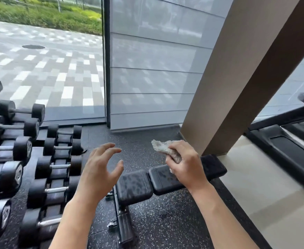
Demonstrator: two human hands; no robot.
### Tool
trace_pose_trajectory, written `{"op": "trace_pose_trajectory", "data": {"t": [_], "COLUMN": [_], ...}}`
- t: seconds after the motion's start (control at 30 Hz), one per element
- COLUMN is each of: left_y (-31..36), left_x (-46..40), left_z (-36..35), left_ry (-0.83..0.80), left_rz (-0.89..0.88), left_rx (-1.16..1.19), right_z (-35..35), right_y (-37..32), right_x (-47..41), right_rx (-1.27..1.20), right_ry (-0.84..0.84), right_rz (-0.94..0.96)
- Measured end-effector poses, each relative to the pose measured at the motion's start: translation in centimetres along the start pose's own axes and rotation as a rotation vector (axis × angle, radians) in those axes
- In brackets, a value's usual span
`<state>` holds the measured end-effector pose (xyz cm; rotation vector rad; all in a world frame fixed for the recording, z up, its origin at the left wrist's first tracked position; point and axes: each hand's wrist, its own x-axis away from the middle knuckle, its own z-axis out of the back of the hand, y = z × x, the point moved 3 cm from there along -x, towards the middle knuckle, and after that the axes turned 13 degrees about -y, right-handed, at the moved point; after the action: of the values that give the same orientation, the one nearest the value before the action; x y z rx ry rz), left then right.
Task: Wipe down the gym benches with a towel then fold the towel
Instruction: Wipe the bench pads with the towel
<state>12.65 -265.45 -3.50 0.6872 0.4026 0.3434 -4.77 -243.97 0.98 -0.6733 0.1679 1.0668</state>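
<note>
Holding both hands out above the bench (135, 187), we have the left hand (98, 169) empty, fingers spread and lightly curved, with nothing in it. Our right hand (185, 169) grips the towel (162, 148), fingers curled round a bunched wad of it, so most of the cloth sticks out past the knuckles toward the far side while the rest is hidden in the palm. The towel looks small, soft and light; we judge it will crumple rather than hold any shape, and folding it will need both hands pinching opposite corners or edges once it is shaken flat. Below the hands the black padded bench lies across the speckled floor, its two pads blotched with what look like damp patches. To our left stands the rack of dumbbells (39, 168). Farther off rise the slanted beam (237, 87) and the window (45, 69).
</note>
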Motion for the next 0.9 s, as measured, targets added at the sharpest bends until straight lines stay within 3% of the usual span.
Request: {"op": "trace_pose_trajectory", "data": {"t": [0.57, 0.9], "left_y": [-4.0, -10.9], "left_x": [-13.3, -21.9], "left_z": [-5.9, -10.4], "left_ry": [0.002, -0.097], "left_rz": [0.154, 0.190], "left_rx": [-0.055, -0.154], "right_z": [-6.4, -17.5], "right_y": [15.4, 24.2], "right_x": [-12.0, -18.9], "right_rx": [-0.159, -0.297], "right_ry": [-0.095, -0.234], "right_rz": [0.004, -0.013]}}
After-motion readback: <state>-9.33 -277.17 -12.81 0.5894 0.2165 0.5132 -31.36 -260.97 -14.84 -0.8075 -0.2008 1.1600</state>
